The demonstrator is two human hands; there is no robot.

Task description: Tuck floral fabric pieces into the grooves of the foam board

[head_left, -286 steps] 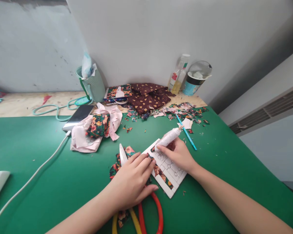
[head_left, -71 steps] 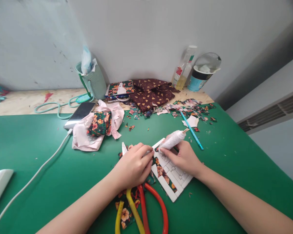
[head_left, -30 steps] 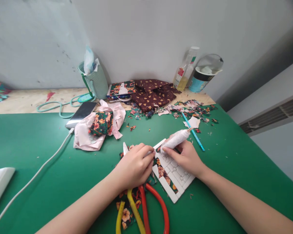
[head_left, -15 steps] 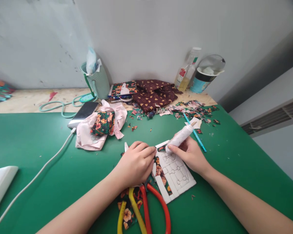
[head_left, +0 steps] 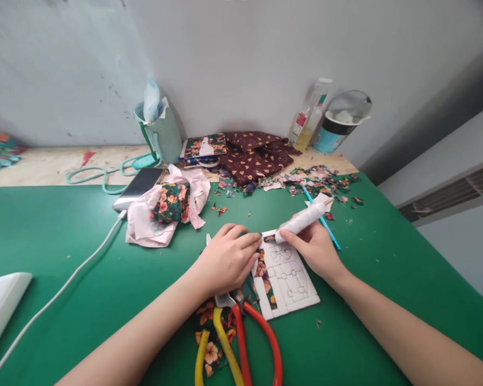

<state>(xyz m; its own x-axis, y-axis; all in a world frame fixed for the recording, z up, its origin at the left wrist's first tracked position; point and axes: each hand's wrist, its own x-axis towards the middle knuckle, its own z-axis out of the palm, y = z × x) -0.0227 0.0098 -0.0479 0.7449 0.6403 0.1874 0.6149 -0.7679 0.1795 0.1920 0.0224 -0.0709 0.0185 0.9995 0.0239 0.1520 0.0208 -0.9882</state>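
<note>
A white foam board (head_left: 288,279) scored with a window pattern lies on the green mat (head_left: 84,279). A strip of dark floral fabric (head_left: 264,272) covers its left edge. My left hand (head_left: 228,261) presses down on that edge, fingers curled together on the fabric. My right hand (head_left: 316,247) grips a white cloth-wrapped stick tool (head_left: 301,221), its tip touching the board's top edge. Red-handled scissors (head_left: 261,343) and yellow-handled scissors (head_left: 219,348) lie on floral scraps just below my left hand.
A pink cloth with a floral piece (head_left: 167,206) lies beside a phone (head_left: 139,187) on a white cable (head_left: 56,300). A blue pencil (head_left: 322,220), fabric scraps (head_left: 317,182), brown fabric (head_left: 251,155), a green holder (head_left: 161,134), a bottle (head_left: 309,115) and a tub (head_left: 338,128) sit behind.
The board has been turned clockwise, so it now lies nearly square to me. My right hand and the tool shifted right with it; my left hand stayed on the fabric edge.
</note>
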